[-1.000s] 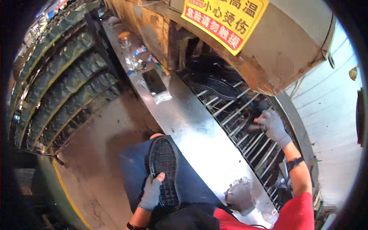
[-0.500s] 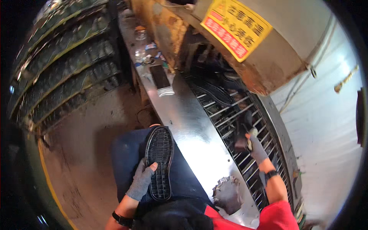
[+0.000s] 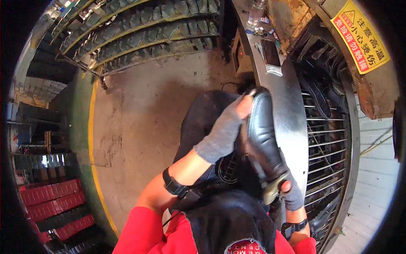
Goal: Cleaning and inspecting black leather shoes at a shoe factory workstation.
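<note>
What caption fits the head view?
Gloved left hand and right hand hold a black shoe beside a metal conveyor rack.

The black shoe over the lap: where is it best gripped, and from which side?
Best at its two ends, as now. The black shoe lies lengthwise away from the person, so the left hand takes the far end from the left, and the right hand steadies the near end from the right. The long, narrow body probably favours this.

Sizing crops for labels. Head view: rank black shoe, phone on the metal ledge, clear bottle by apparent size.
1. black shoe, held by the left hand and right hand; nearest the camera, so enlarged.
2. phone.
3. clear bottle; close to the phone, and farther away, so unsure.
</note>
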`<state>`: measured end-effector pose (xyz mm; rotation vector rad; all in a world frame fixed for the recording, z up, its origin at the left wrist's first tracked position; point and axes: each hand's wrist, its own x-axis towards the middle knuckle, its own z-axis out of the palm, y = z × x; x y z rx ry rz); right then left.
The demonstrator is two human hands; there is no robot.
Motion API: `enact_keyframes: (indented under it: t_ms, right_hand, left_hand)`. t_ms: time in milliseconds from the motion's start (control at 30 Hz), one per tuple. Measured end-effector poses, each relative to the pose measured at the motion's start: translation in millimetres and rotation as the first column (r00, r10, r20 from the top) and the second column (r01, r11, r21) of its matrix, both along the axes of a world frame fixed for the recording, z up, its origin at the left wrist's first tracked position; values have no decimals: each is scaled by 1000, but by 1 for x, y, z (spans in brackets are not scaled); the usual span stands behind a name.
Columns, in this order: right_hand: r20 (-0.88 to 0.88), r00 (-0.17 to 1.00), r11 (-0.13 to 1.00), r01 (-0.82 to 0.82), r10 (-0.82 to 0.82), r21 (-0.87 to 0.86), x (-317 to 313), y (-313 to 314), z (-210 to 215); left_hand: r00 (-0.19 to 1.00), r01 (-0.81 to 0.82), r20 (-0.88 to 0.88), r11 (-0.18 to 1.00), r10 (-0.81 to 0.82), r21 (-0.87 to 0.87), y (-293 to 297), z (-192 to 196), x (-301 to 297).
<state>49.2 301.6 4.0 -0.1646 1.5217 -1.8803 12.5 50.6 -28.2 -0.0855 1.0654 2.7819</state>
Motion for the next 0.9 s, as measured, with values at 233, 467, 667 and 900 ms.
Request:
enact_keyframes:
  t_ms: [233, 467, 667, 900]
  right_hand:
    - [367, 928, 992, -27, 71, -121, -2, -23, -24]
    - [362, 915, 975, 213, -178, -59, -11, -16, 9]
    - [352, 888, 950, 313, -295, 6, -25, 5, 10]
    - [561, 828, 960, 166, -11, -227, -33, -24, -22]
  left_hand:
    - [992, 120, -49, 969, -112, 214, -1, 13, 25]
    - [946, -324, -316, 321, 79, -890, -8, -29, -44]
    - [976, -207, -215, 369, 20, -906, -10, -69, -65]
    - [982, -143, -153, 969, 113, -199, -72, 8, -44]
